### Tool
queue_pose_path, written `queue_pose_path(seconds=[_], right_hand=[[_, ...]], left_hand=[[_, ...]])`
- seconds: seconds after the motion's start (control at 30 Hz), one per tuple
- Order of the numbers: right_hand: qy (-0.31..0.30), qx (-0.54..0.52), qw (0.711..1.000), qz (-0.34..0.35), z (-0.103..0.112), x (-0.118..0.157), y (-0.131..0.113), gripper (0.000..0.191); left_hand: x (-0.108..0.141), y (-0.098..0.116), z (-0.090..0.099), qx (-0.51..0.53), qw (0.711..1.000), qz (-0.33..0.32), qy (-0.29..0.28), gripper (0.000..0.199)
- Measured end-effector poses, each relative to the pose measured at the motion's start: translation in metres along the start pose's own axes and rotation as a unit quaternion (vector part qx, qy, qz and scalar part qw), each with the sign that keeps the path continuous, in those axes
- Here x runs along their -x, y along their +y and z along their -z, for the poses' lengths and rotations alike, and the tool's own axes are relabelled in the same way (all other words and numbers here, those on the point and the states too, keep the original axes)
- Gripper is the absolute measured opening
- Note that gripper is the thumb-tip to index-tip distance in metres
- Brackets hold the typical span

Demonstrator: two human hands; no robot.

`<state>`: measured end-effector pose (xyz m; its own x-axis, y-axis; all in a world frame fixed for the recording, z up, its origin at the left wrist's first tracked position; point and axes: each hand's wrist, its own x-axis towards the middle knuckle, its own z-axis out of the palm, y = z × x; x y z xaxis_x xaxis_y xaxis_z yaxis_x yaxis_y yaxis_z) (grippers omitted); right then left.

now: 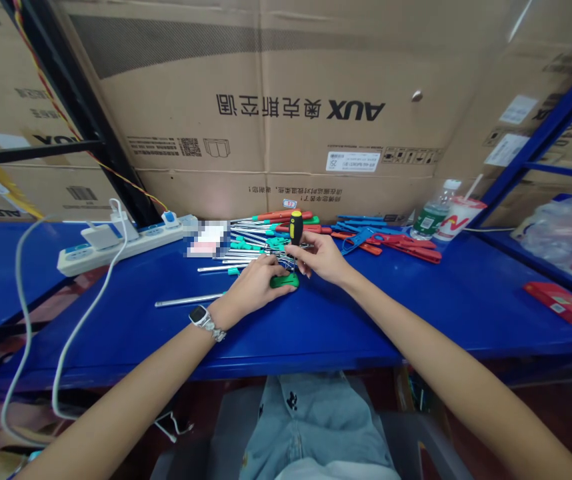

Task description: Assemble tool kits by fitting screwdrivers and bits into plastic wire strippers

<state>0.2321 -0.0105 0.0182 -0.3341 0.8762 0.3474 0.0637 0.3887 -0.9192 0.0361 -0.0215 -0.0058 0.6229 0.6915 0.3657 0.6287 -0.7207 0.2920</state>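
Note:
On the blue table, my left hand (257, 283) holds a green plastic piece (285, 281), its thumb along the near side. My right hand (320, 257) grips a yellow and black screwdriver (296, 228), which stands upright with its shaft down at the green piece. The screwdriver's tip is too small to make out. Metal rods with teal parts (246, 245) lie just beyond my hands. One longer silver rod (189, 301) lies to the left, its right end close to my left hand.
Red-handled pieces (411, 247) and blue pieces (359, 240) lie right of my hands. A bottle (433, 212) and a cup (459, 219) stand farther right, near a red box (563, 303). A white power strip (129, 245) with cables is at left; cardboard (286, 53) stands behind.

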Motion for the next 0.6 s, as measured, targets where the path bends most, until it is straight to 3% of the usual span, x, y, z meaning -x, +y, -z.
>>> queue_pose_path(seconds=[0.23, 0.3, 0.47, 0.6], right_hand=[[0.089, -0.001, 0.996, 0.003, -0.017, 0.000, 0.004, 0.042], [0.077, -0.011, 0.997, -0.006, -0.015, 0.002, 0.004, 0.044], [-0.031, -0.048, 0.998, -0.013, -0.004, 0.005, -0.002, 0.047], [0.019, -0.019, 1.000, 0.007, -0.004, 0.001, 0.000, 0.046]], left_hand=[[-0.001, 0.000, 0.000, -0.004, 1.000, -0.002, -0.002, 0.028], [-0.001, -0.001, 0.000, -0.008, 1.000, -0.003, -0.002, 0.028], [-0.001, -0.001, -0.001, -0.009, 1.000, 0.000, -0.002, 0.029], [-0.001, -0.001, -0.002, -0.008, 1.000, -0.002, 0.002, 0.031]])
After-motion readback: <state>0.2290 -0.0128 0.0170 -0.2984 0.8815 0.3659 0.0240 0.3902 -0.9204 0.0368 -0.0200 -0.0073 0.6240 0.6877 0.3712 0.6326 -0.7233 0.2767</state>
